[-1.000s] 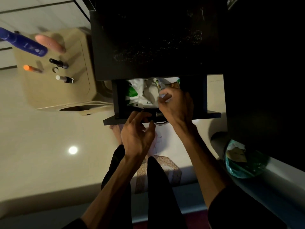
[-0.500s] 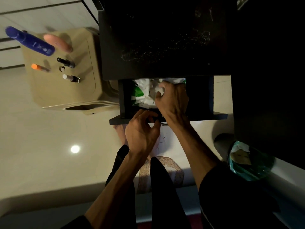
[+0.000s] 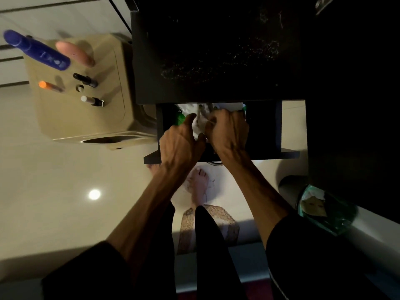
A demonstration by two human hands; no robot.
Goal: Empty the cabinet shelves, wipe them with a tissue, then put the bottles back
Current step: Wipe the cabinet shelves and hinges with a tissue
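- Both hands are inside the open black drawer, at the white tissue pack.
- The right hand has its fingers curled down into the white stuff. It looks like it pinches a tissue, but the fingertips are hidden.
- The left hand is just beside it, to the left. Its fingers are loosely bent and its thumb sticks up by the pack. I cannot tell if it holds anything.
- The tissue lies between the two hands, a bit nearer the right one.
- The bottles are well apart, off to the left on the tan stool. A long blue bottle lies there too, pointing up and left.
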